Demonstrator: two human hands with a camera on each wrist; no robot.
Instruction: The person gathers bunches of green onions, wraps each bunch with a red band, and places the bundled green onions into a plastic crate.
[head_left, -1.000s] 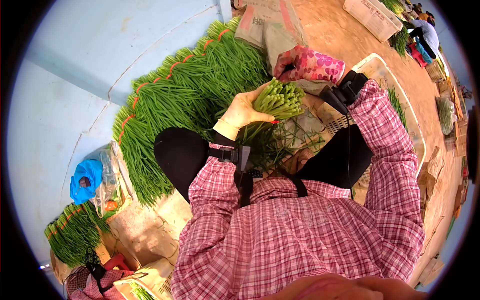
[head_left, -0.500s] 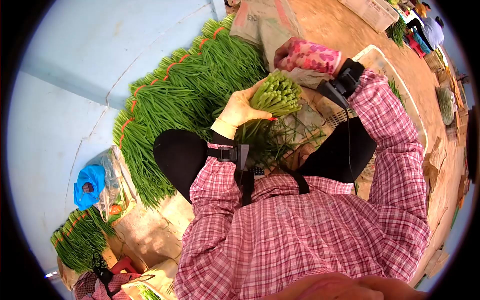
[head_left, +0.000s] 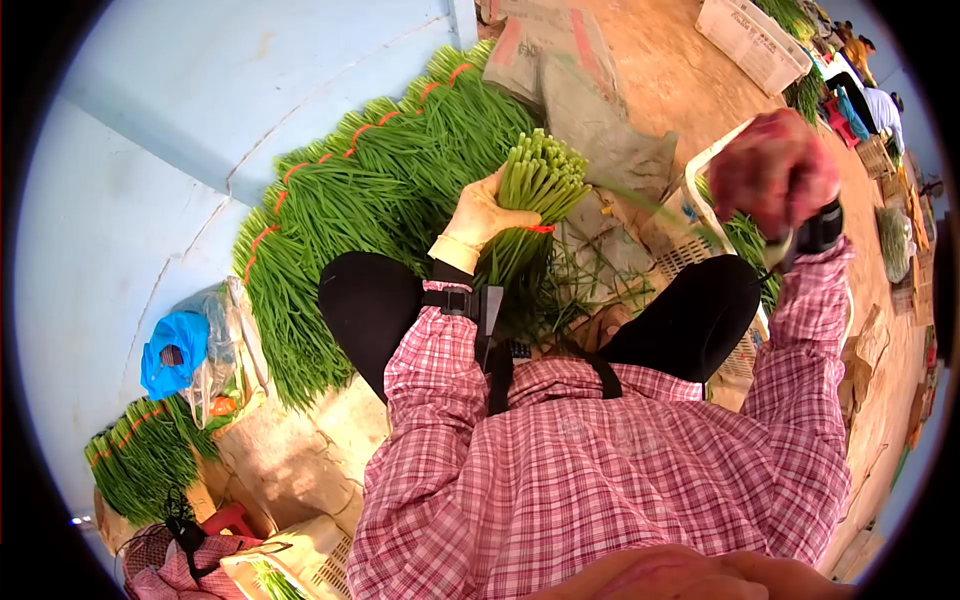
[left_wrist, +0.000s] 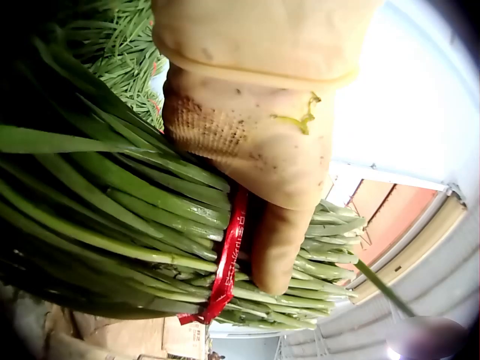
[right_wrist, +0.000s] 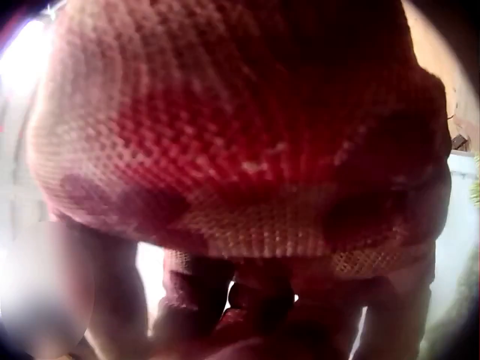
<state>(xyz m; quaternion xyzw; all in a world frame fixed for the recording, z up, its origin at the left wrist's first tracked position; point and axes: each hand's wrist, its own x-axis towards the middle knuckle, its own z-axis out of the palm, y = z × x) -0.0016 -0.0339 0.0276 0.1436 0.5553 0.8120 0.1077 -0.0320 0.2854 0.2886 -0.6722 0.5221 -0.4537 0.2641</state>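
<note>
- Chive bundle (head_left: 530, 205): smooth round stalks, red band (left_wrist: 229, 259); gripped by yellow-gloved left hand (head_left: 480, 215).
- Right hand (head_left: 775, 170), knit floral glove: grip indeterminate.
- White slatted crate (head_left: 700, 255) beneath it holds greens.

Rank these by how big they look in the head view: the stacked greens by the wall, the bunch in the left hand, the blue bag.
1. stacked greens
2. bunch, though it sits nearer the camera
3. blue bag

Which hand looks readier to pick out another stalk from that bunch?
Probably the right hand: it's raised away from the bunch, while the left hand grips the bunch beside its red band.
</note>
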